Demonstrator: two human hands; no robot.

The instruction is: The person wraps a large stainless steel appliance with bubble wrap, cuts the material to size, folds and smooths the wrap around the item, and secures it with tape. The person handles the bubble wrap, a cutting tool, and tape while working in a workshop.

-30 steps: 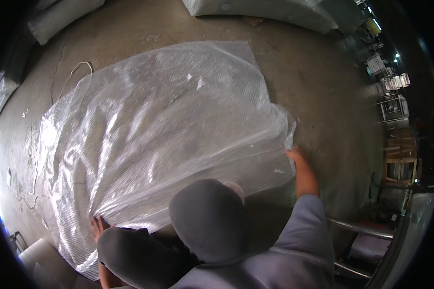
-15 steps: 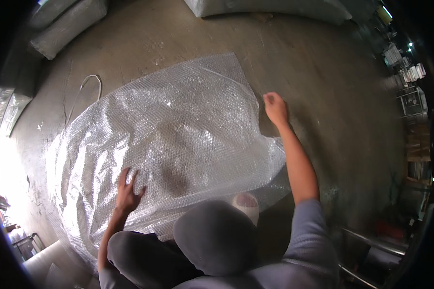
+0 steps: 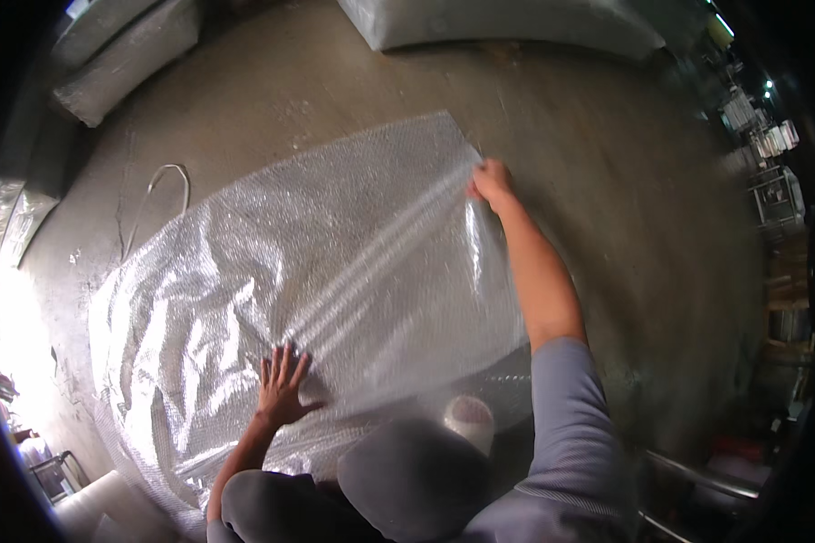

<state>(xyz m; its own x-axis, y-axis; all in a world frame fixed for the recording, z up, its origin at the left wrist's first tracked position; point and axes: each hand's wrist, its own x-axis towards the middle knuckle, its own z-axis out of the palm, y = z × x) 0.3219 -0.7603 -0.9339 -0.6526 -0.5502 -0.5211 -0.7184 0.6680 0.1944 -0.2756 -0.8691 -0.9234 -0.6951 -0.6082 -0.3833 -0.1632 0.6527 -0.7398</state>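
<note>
Scuffed brown-grey floor (image 3: 625, 226) is seen across most of the room, with bright light let in at its left edge and dimness at its right. Over its middle, a wide sheet of clear bubble wrap (image 3: 335, 235) is spread, rumpled at the left and drawn into straight folds between the hands. Along the floor's far edge a long wrapped bundle (image 3: 507, 23) is set; at the far left corner, smaller wrapped bundles (image 3: 127, 68) are placed. Near the right edge, metal frames (image 3: 774, 195) are shown too small and dim for any lettering to be made out. By the sheet's far left edge, a thin looped strip (image 3: 186, 185) is seen. The sheet's right edge is gripped in the closed fingers of the right hand (image 3: 493, 181), near its far right corner; the left hand (image 3: 283, 389) is laid on the sheet, fingers spread, nothing grasped.
</note>
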